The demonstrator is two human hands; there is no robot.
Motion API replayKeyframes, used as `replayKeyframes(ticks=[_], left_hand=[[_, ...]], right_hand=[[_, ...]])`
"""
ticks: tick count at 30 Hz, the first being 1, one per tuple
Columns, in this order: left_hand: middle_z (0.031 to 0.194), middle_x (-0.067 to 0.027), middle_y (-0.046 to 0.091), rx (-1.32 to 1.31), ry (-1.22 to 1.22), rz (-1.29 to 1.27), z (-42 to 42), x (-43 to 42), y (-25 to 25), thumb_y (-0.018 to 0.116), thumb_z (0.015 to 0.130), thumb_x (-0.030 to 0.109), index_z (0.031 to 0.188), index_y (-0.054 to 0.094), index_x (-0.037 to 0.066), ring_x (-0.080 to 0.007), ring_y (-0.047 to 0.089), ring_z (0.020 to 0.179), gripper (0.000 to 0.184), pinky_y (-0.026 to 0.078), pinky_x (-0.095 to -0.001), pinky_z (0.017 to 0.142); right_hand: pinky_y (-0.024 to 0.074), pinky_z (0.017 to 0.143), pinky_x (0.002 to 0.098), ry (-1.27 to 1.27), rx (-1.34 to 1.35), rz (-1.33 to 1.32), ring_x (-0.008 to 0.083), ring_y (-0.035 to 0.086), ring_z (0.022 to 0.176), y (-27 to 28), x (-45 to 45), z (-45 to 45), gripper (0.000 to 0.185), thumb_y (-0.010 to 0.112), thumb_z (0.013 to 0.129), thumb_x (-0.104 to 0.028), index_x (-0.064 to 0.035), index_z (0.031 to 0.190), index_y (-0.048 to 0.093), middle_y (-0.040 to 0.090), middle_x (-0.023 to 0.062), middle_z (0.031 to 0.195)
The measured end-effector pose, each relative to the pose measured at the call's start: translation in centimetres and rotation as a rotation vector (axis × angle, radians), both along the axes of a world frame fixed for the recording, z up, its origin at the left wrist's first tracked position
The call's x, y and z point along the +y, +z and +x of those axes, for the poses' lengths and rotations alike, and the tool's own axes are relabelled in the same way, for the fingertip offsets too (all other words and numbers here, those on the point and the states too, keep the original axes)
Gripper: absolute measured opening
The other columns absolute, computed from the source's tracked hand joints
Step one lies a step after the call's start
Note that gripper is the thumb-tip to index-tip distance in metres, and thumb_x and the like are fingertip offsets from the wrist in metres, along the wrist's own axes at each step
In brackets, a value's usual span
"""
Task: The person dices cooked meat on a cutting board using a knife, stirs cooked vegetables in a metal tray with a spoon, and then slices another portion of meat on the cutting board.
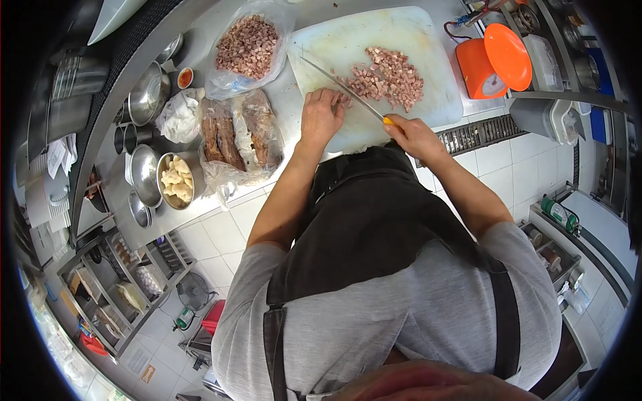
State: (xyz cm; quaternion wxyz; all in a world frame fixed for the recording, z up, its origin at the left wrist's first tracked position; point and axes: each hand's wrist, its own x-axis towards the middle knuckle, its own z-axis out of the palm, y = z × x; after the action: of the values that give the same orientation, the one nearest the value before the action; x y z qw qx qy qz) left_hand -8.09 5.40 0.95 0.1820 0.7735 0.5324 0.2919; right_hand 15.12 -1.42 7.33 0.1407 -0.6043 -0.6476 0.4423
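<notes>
My right hand [416, 138] is closed round the yellow handle of a kitchen knife [348, 89], whose long blade slants up and left across the white cutting board [431, 53]. Just left of the blade, my left hand [322, 115] has its fingers curled down on a bit of meat [345, 99] at the board's near side; the fingertips partly hide it. Beyond the blade lies a spread pile of diced meat [394, 75]. A clear plastic bag [249, 48] with more diced meat stands left of the board. Large browned meat pieces [224, 137] rest on plastic nearer me.
An orange scale [473, 70] stands right of the board. To the left are metal bowls [148, 93], a pot of pale ginger-like chunks [177, 179], crumpled white plastic [179, 115] and a small sauce cup [185, 78]. A metal drain grate [478, 136] runs along the tiled floor.
</notes>
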Motion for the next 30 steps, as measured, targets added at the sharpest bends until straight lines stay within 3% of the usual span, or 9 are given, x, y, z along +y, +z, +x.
replayKeyframes(ticks=[4,10,14,19,25,30], left_hand=[[0.09,-0.0145,0.064,0.058,-0.018,0.005,-0.3,0.6,-1.0,0.071,0.071,0.008,0.087,0.065,0.002,-0.033,0.058,0.088,0.017,0.049,-0.0407,0.08],[0.09,-0.0147,0.065,0.115,-0.088,-0.014,-0.6,1.0,-1.0,0.069,0.074,0.008,0.09,0.066,0.001,-0.0335,0.058,0.087,0.017,0.049,-0.042,0.079],[0.089,-0.014,0.065,0.064,-0.059,0.04,-0.5,0.4,-0.3,0.07,0.073,0.008,0.088,0.066,0.001,-0.0328,0.059,0.087,0.017,0.049,-0.0417,0.08],[0.088,-0.0129,0.065,0.052,-0.006,0.04,-0.8,-0.1,-1.0,0.07,0.072,0.007,0.088,0.067,0.002,-0.0319,0.059,0.088,0.016,0.049,-0.0417,0.08],[0.088,-0.0108,0.066,0.121,-0.031,0.007,-0.7,0.2,-1.4,0.069,0.073,0.006,0.089,0.067,0.004,-0.0309,0.059,0.089,0.016,0.049,-0.041,0.079],[0.088,-0.0109,0.066,0.065,-0.009,0.053,-0.8,-0.3,-0.5,0.067,0.073,0.005,0.087,0.067,0.004,-0.0306,0.06,0.087,0.014,0.049,-0.0408,0.078]], right_hand=[[0.0478,0.072,0.0476,0.075,-0.009,-0.02,0.0421,0.062,0.081,0.0,-0.2,0.3,0.031,0.051,0.098,-0.033,-0.0064,0.111,0.06,0.065,0.0221,0.082],[0.0491,0.075,0.0482,0.095,-0.014,0.109,0.0421,0.063,0.083,-4.7,3.3,-3.4,0.031,0.052,0.096,-0.032,-0.0065,0.111,0.062,0.066,0.0227,0.085],[0.0487,0.075,0.0483,0.044,0.043,0.131,0.0418,0.063,0.084,-3.6,2.4,-2.6,0.032,0.052,0.096,-0.033,-0.0063,0.111,0.062,0.066,0.0225,0.085],[0.0482,0.075,0.049,0.048,0.017,-0.027,0.0417,0.063,0.085,-0.1,0.5,-0.7,0.032,0.052,0.096,-0.033,-0.0069,0.112,0.062,0.066,0.0227,0.086],[0.0484,0.074,0.0496,0.106,0.027,0.145,0.0423,0.063,0.082,-5.3,3.0,-3.3,0.031,0.052,0.097,-0.033,-0.0071,0.112,0.062,0.066,0.023,0.084],[0.0483,0.073,0.0495,0.052,0.047,0.11,0.0431,0.063,0.08,-3.1,2.3,-2.8,0.03,0.052,0.096,-0.032,-0.0063,0.109,0.061,0.065,0.0237,0.082]])
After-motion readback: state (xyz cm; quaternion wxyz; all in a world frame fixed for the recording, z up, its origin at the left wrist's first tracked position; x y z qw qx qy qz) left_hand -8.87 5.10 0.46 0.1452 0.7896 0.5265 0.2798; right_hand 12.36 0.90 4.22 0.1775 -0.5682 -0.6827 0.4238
